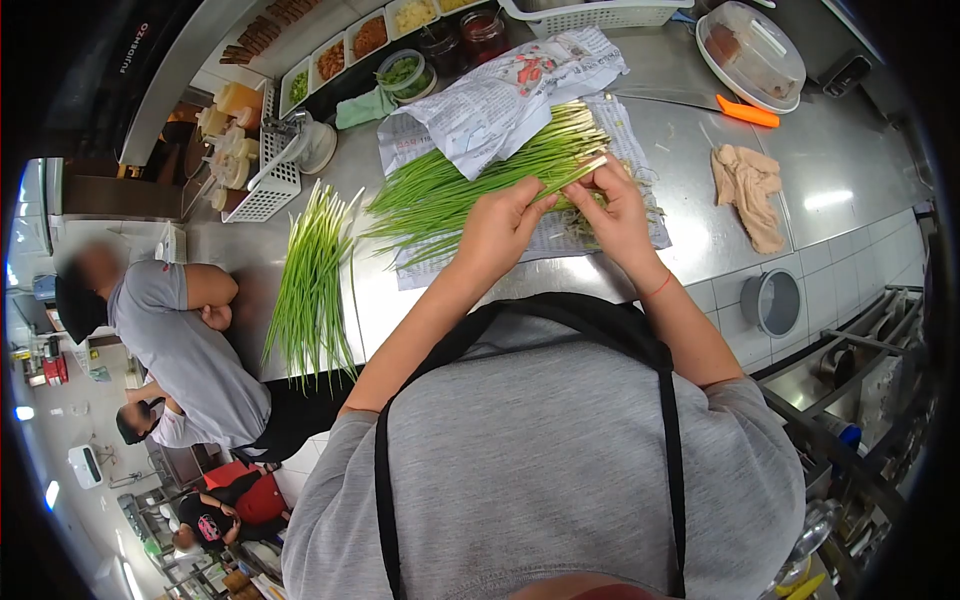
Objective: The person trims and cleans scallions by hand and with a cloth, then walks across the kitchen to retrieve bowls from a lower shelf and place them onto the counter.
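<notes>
A large heap of green onions lies on newspaper on the steel counter, its white ends to the right, with another printed sheet partly over it. My left hand is closed at the near edge of the heap, thumb and fingers pinched on thin stalks. My right hand is beside it, fingers pinched near the pale ends of a green onion. To the left, a separate bunch of green onions lies directly on the counter.
An orange-handled knife and a tan cloth lie at the right, near a lidded plate. A white basket of bottles stands at the left. A person with folded arms stands by the counter's left end.
</notes>
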A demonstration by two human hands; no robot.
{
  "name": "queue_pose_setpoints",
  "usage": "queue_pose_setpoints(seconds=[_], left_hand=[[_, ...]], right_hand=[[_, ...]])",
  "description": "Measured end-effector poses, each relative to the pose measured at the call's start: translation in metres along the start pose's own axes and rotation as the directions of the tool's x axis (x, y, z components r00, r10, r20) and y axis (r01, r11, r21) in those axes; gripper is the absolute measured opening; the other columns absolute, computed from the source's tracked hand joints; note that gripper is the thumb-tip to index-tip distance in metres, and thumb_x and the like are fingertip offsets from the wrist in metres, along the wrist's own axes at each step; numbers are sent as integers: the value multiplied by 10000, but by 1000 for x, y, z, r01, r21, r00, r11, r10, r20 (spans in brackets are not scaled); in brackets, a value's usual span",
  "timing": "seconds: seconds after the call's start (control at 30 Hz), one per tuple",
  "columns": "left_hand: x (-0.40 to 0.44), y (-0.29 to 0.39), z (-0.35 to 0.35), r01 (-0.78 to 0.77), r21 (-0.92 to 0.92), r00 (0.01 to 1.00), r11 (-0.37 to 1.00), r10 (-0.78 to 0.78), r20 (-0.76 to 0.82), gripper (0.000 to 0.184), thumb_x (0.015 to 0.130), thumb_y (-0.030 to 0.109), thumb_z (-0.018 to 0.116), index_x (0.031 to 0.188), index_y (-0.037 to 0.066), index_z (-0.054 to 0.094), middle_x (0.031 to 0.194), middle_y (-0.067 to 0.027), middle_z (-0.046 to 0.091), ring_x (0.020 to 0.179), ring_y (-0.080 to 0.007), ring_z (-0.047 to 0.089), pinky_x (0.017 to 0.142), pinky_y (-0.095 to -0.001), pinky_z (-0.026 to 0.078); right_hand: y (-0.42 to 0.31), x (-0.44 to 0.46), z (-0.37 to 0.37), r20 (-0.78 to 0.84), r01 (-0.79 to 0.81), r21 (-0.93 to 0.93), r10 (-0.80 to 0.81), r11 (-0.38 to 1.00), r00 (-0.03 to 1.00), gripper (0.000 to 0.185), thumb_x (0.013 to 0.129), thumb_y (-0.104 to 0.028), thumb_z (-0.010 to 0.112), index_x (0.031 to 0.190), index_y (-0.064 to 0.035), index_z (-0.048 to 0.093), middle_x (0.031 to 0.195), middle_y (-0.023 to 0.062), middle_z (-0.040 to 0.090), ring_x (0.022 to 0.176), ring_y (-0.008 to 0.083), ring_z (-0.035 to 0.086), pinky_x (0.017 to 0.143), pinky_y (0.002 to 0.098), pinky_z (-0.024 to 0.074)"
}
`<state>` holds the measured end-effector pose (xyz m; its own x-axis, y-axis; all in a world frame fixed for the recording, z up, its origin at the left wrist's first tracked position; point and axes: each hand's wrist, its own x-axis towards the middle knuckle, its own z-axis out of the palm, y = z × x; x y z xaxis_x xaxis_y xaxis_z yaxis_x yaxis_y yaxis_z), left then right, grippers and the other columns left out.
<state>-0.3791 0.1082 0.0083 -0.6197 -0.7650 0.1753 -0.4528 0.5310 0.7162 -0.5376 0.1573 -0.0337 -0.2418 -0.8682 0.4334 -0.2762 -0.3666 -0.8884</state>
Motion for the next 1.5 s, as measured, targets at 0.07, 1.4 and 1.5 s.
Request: queue_pose_setpoints(seconds=[0.07,1.4,1.5], left_hand=[[-2,-1,0,-9,5,999,1000,9,-42,228,843,204,576,768,8,486,584,-181,481,530,-345,470,493,-390,366],[-14,-41,-53,345,-522,928,780,-366,67,266,883,249,572,1028,25,567,806,55,510,741,-32,406,684,-180,342],[-14,-43,-65,318,-534,912,784,-406,-52,203,879,243,581,936,48,564,751,65,486,697,-36,397,640,-199,338]], right_hand=[[9,-1,-4,-119,-114,15,115,993,986,118,822,-120,608,827,-3,599,823,62,525,773,153,504,702,252,404],[34,26,-43,6,-118,-202,121,972,993,94,798,-39,604,883,-63,573,814,29,564,759,125,557,665,257,450],[30,27,-35,225,35,-373,53,927,973,55,762,-70,616,810,-88,596,807,37,556,787,187,555,706,318,429]])
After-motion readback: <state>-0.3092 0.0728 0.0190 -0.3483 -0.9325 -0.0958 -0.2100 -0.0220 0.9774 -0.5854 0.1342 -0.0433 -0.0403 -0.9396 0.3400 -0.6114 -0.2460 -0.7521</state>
